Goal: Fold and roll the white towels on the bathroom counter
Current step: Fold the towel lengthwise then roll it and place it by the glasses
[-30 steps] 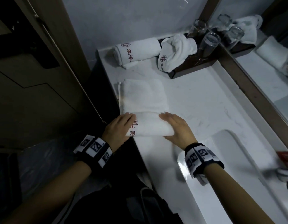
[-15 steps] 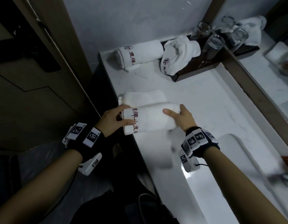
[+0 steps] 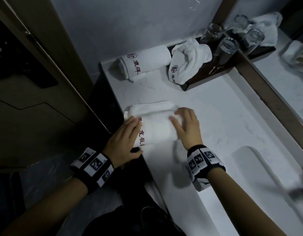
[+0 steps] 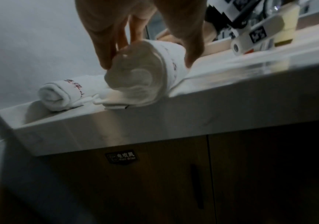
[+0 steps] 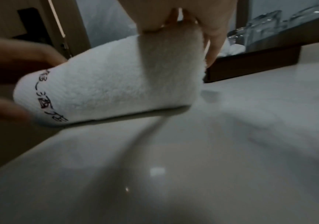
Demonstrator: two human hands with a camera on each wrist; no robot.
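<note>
A white towel with dark red lettering lies partly rolled near the counter's left edge, with a short flat strip beyond the roll. My left hand grips the roll's left end, fingers on its far side and thumb on the near side. My right hand curls over the right end. A finished rolled towel lies by the back wall. A crumpled white towel hangs over a dark tray.
Several upturned glasses stand on the tray beside the mirror. The sink basin opens at the right front. The counter edge drops to a dark cabinet, and a door frame stands at the left.
The roll has travelled away from me and taken up more of the flat towel. Both hands moved with it and now lie over its top.
</note>
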